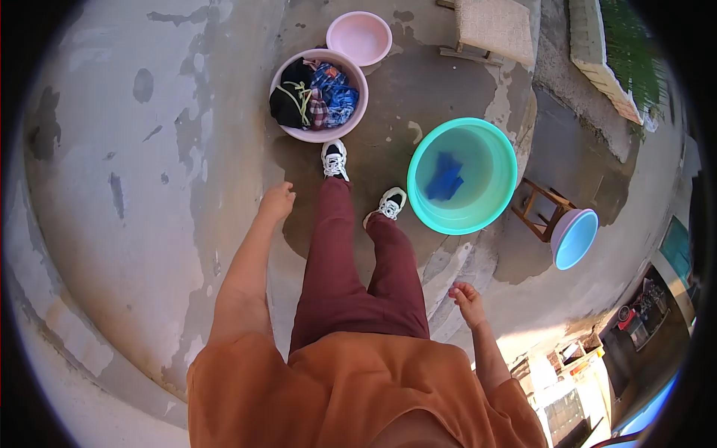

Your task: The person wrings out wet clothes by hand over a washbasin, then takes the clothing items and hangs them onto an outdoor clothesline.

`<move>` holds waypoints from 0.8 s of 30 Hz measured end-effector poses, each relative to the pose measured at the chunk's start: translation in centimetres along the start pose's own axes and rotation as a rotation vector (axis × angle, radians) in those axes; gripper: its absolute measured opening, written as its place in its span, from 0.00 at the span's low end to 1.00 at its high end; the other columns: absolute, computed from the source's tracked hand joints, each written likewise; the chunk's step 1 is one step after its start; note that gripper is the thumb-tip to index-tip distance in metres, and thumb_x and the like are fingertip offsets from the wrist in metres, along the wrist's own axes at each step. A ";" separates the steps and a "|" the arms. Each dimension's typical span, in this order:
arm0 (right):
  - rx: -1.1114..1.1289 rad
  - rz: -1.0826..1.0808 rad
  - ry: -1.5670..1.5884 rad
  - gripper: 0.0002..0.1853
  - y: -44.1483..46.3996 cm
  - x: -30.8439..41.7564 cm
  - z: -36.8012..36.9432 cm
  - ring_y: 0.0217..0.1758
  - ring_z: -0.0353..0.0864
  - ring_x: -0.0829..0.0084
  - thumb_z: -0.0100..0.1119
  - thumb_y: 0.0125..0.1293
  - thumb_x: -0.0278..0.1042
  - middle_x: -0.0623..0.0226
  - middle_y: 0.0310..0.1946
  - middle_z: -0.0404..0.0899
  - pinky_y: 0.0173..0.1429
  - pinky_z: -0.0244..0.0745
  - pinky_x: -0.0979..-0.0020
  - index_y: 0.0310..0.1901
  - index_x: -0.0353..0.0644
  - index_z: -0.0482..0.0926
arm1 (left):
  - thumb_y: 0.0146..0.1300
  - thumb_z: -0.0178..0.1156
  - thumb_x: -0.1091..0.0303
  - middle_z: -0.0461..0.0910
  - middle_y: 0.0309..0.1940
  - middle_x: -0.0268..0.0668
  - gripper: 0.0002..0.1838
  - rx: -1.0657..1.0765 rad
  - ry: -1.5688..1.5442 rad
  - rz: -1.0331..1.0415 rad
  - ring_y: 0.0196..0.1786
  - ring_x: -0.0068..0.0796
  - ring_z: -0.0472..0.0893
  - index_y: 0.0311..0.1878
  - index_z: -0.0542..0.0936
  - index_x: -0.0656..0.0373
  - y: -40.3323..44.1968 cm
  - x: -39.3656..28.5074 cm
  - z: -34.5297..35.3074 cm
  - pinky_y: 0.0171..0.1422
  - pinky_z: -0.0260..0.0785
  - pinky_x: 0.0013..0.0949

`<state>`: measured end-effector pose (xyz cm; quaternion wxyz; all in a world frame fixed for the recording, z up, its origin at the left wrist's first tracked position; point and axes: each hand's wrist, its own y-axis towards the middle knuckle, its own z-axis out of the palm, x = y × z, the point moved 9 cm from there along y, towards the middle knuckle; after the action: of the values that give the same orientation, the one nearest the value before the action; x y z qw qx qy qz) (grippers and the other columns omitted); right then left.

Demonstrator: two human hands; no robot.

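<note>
My left hand (278, 201) hangs beside my left leg, its fingers loosely curled and a little apart, with nothing seen in it. On the other side, my right hand (468, 304) is closed in a pinch; a small pinkish-purple bit shows at the fingertips, too small to name. Ahead of my left shoe stands a pink basin (361, 107) heaped with clothes (334, 93), black, blue-patterned and plaid. Nearer my right hand, a large turquoise tub (510, 175) holds water and a blue cloth (445, 177). Neither hand touches these containers.
A smaller pink basin (359, 37) adjoins the clothes basin. A wooden stool (539, 211) and nested basins (575, 239) stand right of the tub. Farther ahead is a low covered bench (494, 28). The concrete floor (179, 246) is wet in patches. A planter wall (606, 63) borders the right.
</note>
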<state>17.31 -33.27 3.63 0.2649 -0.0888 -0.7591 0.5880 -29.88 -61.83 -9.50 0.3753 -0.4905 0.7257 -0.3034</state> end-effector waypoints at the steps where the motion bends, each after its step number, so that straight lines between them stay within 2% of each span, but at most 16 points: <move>1: -0.029 0.105 0.042 0.13 0.2 -2.3 0.2 0.39 0.77 0.79 0.55 0.64 0.34 0.69 0.37 0.79 0.41 0.70 0.78 0.48 0.38 0.74 | 0.59 0.55 0.64 0.70 0.56 0.48 0.21 -0.028 0.021 -0.023 0.59 0.45 0.69 0.55 0.71 0.59 3.7 -0.4 -1.1 0.63 0.62 0.39; 3: -0.078 0.305 0.114 0.13 0.0 -7.4 0.6 0.39 0.78 0.79 0.54 0.64 0.37 0.70 0.37 0.80 0.39 0.69 0.77 0.47 0.42 0.74 | 0.58 0.57 0.63 0.62 0.62 0.50 0.29 -0.114 -0.025 -0.134 0.66 0.45 0.61 0.63 0.63 0.57 12.0 1.0 -2.1 0.69 0.54 0.38; 5: -0.085 0.493 0.183 0.12 -1.3 -11.7 1.2 0.39 0.78 0.77 0.53 0.64 0.38 0.70 0.36 0.80 0.40 0.70 0.73 0.47 0.44 0.73 | 0.54 0.62 0.60 0.52 0.66 0.56 0.39 -0.308 -0.130 -0.093 0.69 0.49 0.54 0.67 0.56 0.56 19.5 2.3 -3.5 0.71 0.49 0.37; 7: -0.092 0.650 0.166 0.12 -2.9 -14.3 1.7 0.39 0.78 0.75 0.53 0.64 0.37 0.70 0.35 0.79 0.40 0.71 0.72 0.47 0.44 0.73 | 0.49 0.67 0.59 0.44 0.67 0.61 0.44 -0.408 -0.183 -0.149 0.70 0.53 0.51 0.68 0.55 0.52 23.6 1.6 -5.6 0.70 0.51 0.38; 9: -0.107 0.734 0.132 0.11 -3.7 -15.8 2.0 0.38 0.78 0.75 0.52 0.64 0.37 0.69 0.36 0.79 0.39 0.71 0.72 0.46 0.44 0.72 | 0.45 0.70 0.58 0.36 0.68 0.63 0.47 -0.365 -0.078 -0.231 0.71 0.54 0.48 0.68 0.55 0.48 26.7 1.2 -5.8 0.70 0.52 0.38; 10: -0.119 0.753 0.121 0.12 -3.8 -15.9 2.0 0.38 0.78 0.75 0.53 0.64 0.37 0.68 0.36 0.79 0.39 0.71 0.72 0.47 0.43 0.72 | 0.43 0.70 0.63 0.53 0.63 0.63 0.37 -0.435 -0.062 -0.202 0.65 0.54 0.59 0.60 0.66 0.50 27.4 1.1 -5.9 0.64 0.60 0.40; 13: -0.125 0.696 0.156 0.12 -2.2 -13.5 2.4 0.39 0.78 0.75 0.52 0.64 0.37 0.68 0.36 0.79 0.40 0.71 0.73 0.47 0.43 0.72 | 0.42 0.68 0.69 0.70 0.48 0.58 0.24 -0.348 -0.016 -0.152 0.53 0.52 0.71 0.45 0.72 0.57 30.7 4.2 -4.3 0.54 0.66 0.42; 14: -0.126 0.655 0.166 0.12 -1.4 -11.7 2.6 0.39 0.78 0.75 0.51 0.65 0.37 0.68 0.36 0.79 0.40 0.71 0.73 0.48 0.43 0.72 | 0.43 0.64 0.73 0.73 0.33 0.51 0.15 -0.519 -0.015 0.012 0.41 0.52 0.74 0.35 0.71 0.61 28.7 3.1 -5.2 0.45 0.67 0.43; 17: -0.098 0.480 0.217 0.13 0.7 -4.9 3.3 0.41 0.78 0.76 0.52 0.65 0.38 0.69 0.37 0.79 0.41 0.71 0.74 0.49 0.43 0.72 | 0.46 0.61 0.73 0.74 0.34 0.51 0.14 -0.602 -0.174 -0.088 0.41 0.51 0.75 0.37 0.70 0.62 21.7 2.6 -6.3 0.44 0.67 0.44; 19: -0.048 0.302 0.138 0.12 1.8 0.7 3.8 0.41 0.78 0.77 0.52 0.65 0.38 0.70 0.37 0.80 0.43 0.70 0.74 0.47 0.44 0.73 | 0.46 0.60 0.75 0.71 0.29 0.46 0.13 -0.616 -0.337 -0.061 0.37 0.47 0.72 0.34 0.66 0.62 16.0 1.3 -7.3 0.44 0.65 0.40; 22: 0.004 0.067 0.157 0.12 2.2 10.8 5.6 0.42 0.78 0.78 0.52 0.66 0.38 0.71 0.38 0.80 0.45 0.70 0.75 0.48 0.43 0.73 | 0.47 0.55 0.79 0.63 0.26 0.38 0.12 -0.645 -0.585 0.030 0.33 0.33 0.64 0.31 0.62 0.61 5.0 -5.5 -12.6 0.42 0.62 0.33; 24: 0.072 -0.030 0.228 0.13 1.6 17.4 7.2 0.42 0.78 0.78 0.52 0.66 0.38 0.70 0.39 0.79 0.46 0.70 0.75 0.49 0.43 0.73 | 0.47 0.55 0.80 0.60 0.25 0.34 0.13 -0.563 -0.704 0.087 0.32 0.28 0.62 0.30 0.60 0.59 -1.2 -10.9 -16.7 0.41 0.60 0.29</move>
<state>-1.32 -31.11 6.09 0.3611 -0.1340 -0.7036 0.5972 -40.76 -50.78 3.09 0.4636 -0.6158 0.6279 0.1075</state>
